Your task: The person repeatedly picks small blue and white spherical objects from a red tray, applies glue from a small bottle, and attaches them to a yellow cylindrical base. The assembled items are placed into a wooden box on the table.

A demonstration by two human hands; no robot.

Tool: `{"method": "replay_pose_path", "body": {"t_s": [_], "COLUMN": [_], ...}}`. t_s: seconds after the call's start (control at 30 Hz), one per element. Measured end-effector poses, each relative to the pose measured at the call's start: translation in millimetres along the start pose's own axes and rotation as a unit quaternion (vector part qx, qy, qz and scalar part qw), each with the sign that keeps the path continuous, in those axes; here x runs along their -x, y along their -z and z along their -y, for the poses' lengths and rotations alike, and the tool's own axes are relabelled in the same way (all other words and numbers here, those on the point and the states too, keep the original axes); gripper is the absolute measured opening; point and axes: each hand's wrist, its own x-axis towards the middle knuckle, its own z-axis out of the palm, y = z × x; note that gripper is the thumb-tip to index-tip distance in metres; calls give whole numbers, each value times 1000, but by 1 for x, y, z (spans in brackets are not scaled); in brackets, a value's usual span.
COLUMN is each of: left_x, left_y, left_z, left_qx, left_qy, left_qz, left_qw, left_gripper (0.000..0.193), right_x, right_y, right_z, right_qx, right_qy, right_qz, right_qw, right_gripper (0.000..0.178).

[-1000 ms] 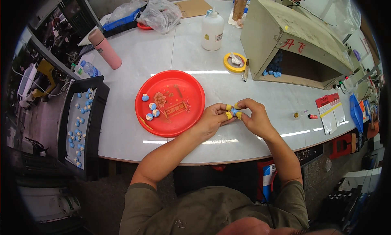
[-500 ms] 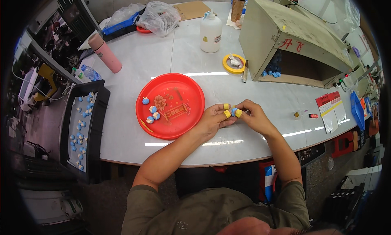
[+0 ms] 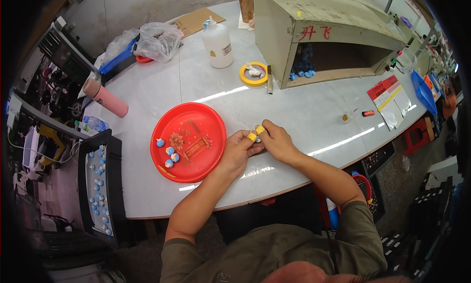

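Note:
My left hand (image 3: 237,150) and my right hand (image 3: 277,143) meet over the table, just right of a round red tray (image 3: 212,123). Both are closed, pinching one small blue piece (image 3: 258,140) between the fingertips. Fingers cover most of it, so its full shape is hidden. Yellow tape wraps the thumbs and some fingertips. Inside the tray, near its left side, lie several small round blue-and-white pieces (image 3: 170,150).
A black bin (image 3: 117,185) with more blue-and-white pieces stands at the left. Behind are a pink flask (image 3: 107,99), a white squeeze bottle (image 3: 218,47) and yellow tape (image 3: 243,77). A metal cabinet (image 3: 274,47) holds blue pieces (image 3: 302,74); papers (image 3: 387,99) lie right.
The view has shifted, so the tabletop things sit elsewhere in the picture. My hands have drawn closer together around the blue piece, my right hand now more over it.

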Motion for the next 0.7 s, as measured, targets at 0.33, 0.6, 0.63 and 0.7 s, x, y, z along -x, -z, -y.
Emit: {"method": "replay_pose_path", "body": {"t_s": [0.33,0.6,0.63,0.7], "left_x": [-2,-3,-2,-2], "left_y": [-4,-7,-6,-6], "left_z": [6,6,5,5], "left_qx": [-22,-25,-26,-23], "left_qy": [-16,-15,-16,-14], "left_qz": [0,-4,-4,-5], "left_qw": [1000,1000,1000,1000], "left_gripper": [12,12,12,11], "right_x": [6,5,4,4], "right_y": [-5,-3,-4,-5], "right_z": [-4,-2,-2,-3], "right_qx": [-14,-14,-16,-20], "right_qy": [9,-2,0,3], "right_qz": [-40,-43,-43,-42], "right_qw": [999,999,999,999], "right_gripper": [23,23,23,23]}}
